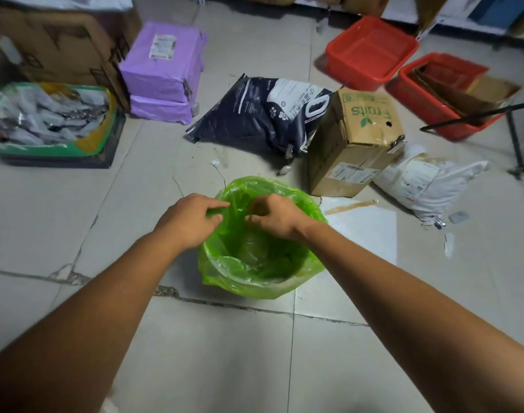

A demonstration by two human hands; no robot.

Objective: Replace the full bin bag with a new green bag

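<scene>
Bag (256, 274): green, thin film, standing open and round on the floor (213, 362), mouth up, its edge draped down outside on the near side.
Left hand (189, 219): thumb and fingers pinch the film at the left rim.
Right hand (274, 217): fingers curled, pinching bunched film at the far rim, near the left hand.
Beyond the bag: a "fruits" box (356, 138) beside a dark sack (255, 114); purple parcels (162, 70) farther left.
Far right: two red baskets (371, 52).
</scene>
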